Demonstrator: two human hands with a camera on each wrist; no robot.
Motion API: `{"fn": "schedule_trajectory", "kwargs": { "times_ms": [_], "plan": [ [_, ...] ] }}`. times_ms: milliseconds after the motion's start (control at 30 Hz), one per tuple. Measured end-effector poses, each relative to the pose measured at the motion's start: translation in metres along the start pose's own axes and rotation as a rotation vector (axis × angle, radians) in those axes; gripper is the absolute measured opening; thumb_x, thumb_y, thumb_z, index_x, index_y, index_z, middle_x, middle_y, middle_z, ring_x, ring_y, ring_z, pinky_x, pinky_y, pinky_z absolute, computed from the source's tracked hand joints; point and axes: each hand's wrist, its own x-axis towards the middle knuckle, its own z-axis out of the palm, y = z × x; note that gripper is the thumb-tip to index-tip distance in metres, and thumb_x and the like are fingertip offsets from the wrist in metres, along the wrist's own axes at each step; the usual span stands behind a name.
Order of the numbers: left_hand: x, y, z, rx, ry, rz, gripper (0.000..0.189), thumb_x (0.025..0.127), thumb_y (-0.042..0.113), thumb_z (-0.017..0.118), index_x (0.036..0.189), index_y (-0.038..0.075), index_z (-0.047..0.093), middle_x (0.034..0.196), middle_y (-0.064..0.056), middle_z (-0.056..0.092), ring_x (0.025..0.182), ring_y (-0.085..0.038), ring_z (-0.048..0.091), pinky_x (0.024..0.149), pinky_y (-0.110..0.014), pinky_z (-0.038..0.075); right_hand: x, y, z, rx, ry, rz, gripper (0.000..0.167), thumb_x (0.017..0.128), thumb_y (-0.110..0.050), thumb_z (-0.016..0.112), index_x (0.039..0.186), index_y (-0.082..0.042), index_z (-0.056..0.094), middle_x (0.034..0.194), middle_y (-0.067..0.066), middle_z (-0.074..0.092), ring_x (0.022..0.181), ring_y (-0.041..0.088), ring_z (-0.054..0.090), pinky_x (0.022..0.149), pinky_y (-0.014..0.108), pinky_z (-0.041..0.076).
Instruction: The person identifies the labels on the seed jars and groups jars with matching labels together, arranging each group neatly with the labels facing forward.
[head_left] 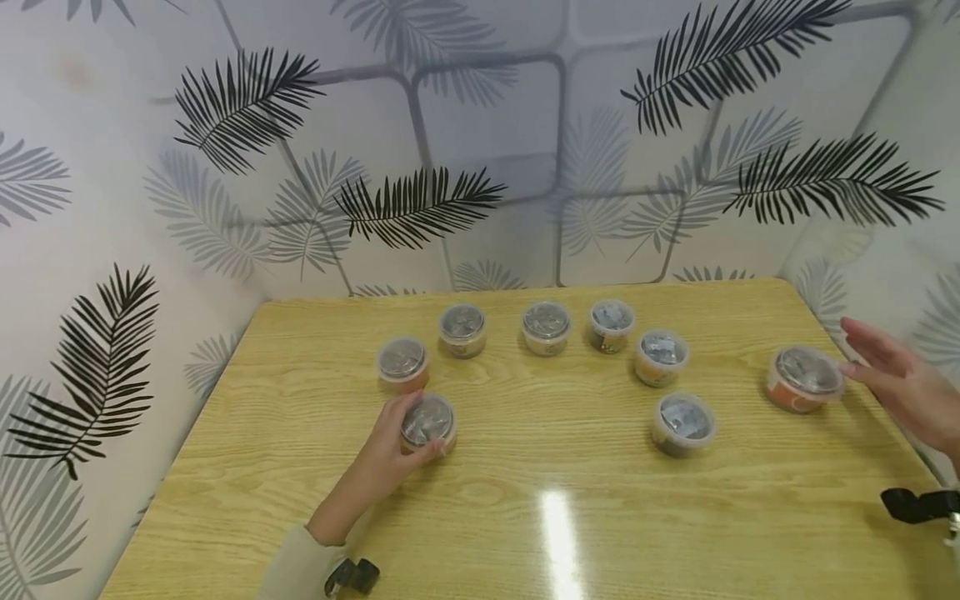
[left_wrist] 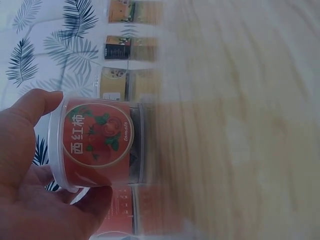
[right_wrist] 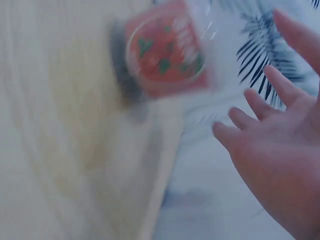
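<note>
My left hand grips a small round clear-lidded tub, thumb on the near side and fingers on the far side. In the left wrist view this tub has a red label with a tomato picture and the word "tomato". Right behind it in the head view sits another tub with a reddish label. My right hand is at the table's right edge, fingers extended and apart. Beside its fingertips stands a tub with an orange-red label; the right wrist view shows red food and green leaves on that label, blurred.
Several more lidded tubs stand in an arc: a pair at the back, such as the middle one, and others curving right to the nearest tub. The wooden table meets a leaf-patterned wall behind and at both sides.
</note>
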Motion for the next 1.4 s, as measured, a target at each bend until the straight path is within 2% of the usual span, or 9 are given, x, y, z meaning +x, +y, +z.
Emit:
{"fn": "schedule_trajectory", "kwargs": {
  "times_ms": [67, 133, 300, 433, 533, 700, 900, 1167, 1400],
  "plan": [
    [0.0, 0.002, 0.001, -0.005, 0.012, -0.007, 0.083, 0.083, 0.039, 0.07, 0.143, 0.0, 0.027, 0.141, -0.018, 0.03, 0.126, -0.032, 0.035, 0.1, -0.052, 0.033, 0.002, -0.023, 0.009, -0.113, 0.078, -0.003, 0.063, 0.099, -0.01, 0.044, 0.15, -0.024, 0.01, 0.152, -0.016, 0.005, 0.137, 0.003, -0.002, 0.105, 0.01, 0.008],
    [-0.001, 0.005, 0.002, -0.011, 0.024, -0.014, 0.085, 0.081, 0.04, 0.071, 0.143, 0.001, 0.029, 0.141, -0.016, 0.032, 0.126, -0.031, 0.036, 0.1, -0.052, 0.033, 0.005, -0.044, 0.019, -0.143, 0.11, -0.025, 0.061, 0.098, -0.01, 0.047, 0.15, -0.021, 0.016, 0.152, -0.014, 0.01, 0.138, 0.006, 0.002, 0.106, 0.011, 0.011],
    [0.001, 0.023, 0.005, -0.048, 0.02, -0.017, 0.084, 0.079, 0.044, 0.072, 0.142, 0.006, 0.032, 0.139, -0.009, 0.036, 0.126, -0.026, 0.037, 0.101, -0.05, 0.032, 0.009, -0.088, 0.057, -0.168, 0.045, -0.074, 0.055, 0.097, -0.013, 0.05, 0.147, -0.016, 0.027, 0.149, -0.007, 0.024, 0.135, 0.005, 0.019, 0.097, 0.007, 0.027],
    [0.004, 0.043, 0.008, -0.091, -0.011, 0.01, 0.081, 0.079, 0.043, 0.072, 0.142, 0.011, 0.033, 0.138, -0.003, 0.036, 0.124, -0.02, 0.039, 0.101, -0.046, 0.035, 0.012, -0.11, 0.094, -0.131, -0.064, -0.108, 0.048, 0.097, -0.012, 0.05, 0.142, -0.009, 0.035, 0.138, -0.005, 0.042, 0.121, -0.001, 0.041, 0.085, 0.01, 0.041],
    [0.006, 0.06, 0.01, -0.145, -0.037, 0.045, 0.078, 0.079, 0.039, 0.073, 0.142, 0.015, 0.034, 0.137, 0.0, 0.037, 0.119, -0.016, 0.043, 0.098, -0.04, 0.039, 0.013, -0.118, 0.127, -0.053, -0.193, -0.139, 0.044, 0.097, -0.01, 0.049, 0.14, -0.007, 0.038, 0.135, 0.001, 0.046, 0.116, 0.004, 0.048, 0.084, 0.016, 0.046],
    [0.009, 0.088, 0.017, -0.218, -0.085, 0.125, 0.076, 0.08, 0.033, 0.074, 0.142, 0.019, 0.032, 0.138, 0.002, 0.037, 0.115, -0.013, 0.045, 0.095, -0.035, 0.042, 0.01, -0.128, 0.184, 0.084, -0.418, -0.198, 0.044, 0.097, -0.006, 0.047, 0.14, -0.01, 0.038, 0.138, 0.012, 0.042, 0.125, 0.019, 0.042, 0.095, 0.023, 0.041],
    [0.01, 0.111, 0.029, -0.247, -0.14, 0.223, 0.077, 0.081, 0.034, 0.073, 0.143, 0.02, 0.03, 0.14, 0.001, 0.036, 0.119, -0.015, 0.043, 0.095, -0.036, 0.042, 0.002, -0.143, 0.235, 0.177, -0.589, -0.273, 0.054, 0.096, 0.0, 0.047, 0.145, -0.014, 0.031, 0.144, 0.007, 0.036, 0.131, 0.027, 0.034, 0.102, 0.031, 0.036],
    [0.009, 0.12, 0.037, -0.288, -0.155, 0.305, 0.076, 0.081, 0.028, 0.074, 0.143, 0.016, 0.032, 0.139, 0.002, 0.038, 0.118, -0.015, 0.044, 0.093, -0.035, 0.043, -0.007, -0.154, 0.258, 0.204, -0.657, -0.296, 0.063, 0.094, -0.002, 0.052, 0.148, -0.018, 0.024, 0.151, 0.004, 0.024, 0.133, 0.021, 0.031, 0.104, 0.032, 0.033],
    [0.009, 0.121, 0.036, -0.297, -0.129, 0.246, 0.077, 0.08, 0.032, 0.074, 0.143, 0.018, 0.032, 0.137, 0.005, 0.04, 0.118, -0.014, 0.044, 0.095, -0.036, 0.042, -0.009, -0.156, 0.262, 0.238, -0.606, -0.292, 0.061, 0.094, -0.002, 0.053, 0.147, -0.016, 0.027, 0.148, 0.007, 0.03, 0.131, 0.021, 0.035, 0.103, 0.032, 0.034]
  ]
}}
